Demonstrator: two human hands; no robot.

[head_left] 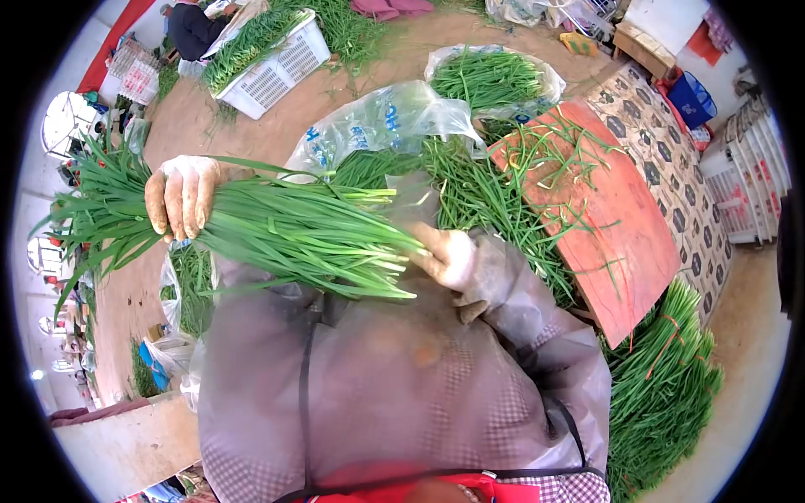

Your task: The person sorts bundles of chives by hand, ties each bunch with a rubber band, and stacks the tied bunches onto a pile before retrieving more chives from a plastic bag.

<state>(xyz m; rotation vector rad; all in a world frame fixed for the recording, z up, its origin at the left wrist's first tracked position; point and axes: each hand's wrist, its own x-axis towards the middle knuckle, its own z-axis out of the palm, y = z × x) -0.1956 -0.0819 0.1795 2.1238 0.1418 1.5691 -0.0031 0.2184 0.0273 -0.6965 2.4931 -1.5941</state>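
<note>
A large bunch of garlic chives [293, 230] stretches across in front of my chest, leaf tips at the left and pale stem ends at the right. My left hand [180, 197], in a dirt-stained pale glove, is wrapped over the leafy part. At the stem ends, the fingers of my right hand [440, 256] are pinched on some of the pale stalks; the fingertips are partly hidden. Below the bunch, a translucent cover lies over my checked clothing [402, 369].
Loose chives lie on a red board [599, 218] at the right. Tied bundles [662, 394] stand below it. A plastic bag [377, 126], a bagged heap of chives [490, 80] and a full white crate [272, 71] are farther off. Another person [194, 32] sits at upper left.
</note>
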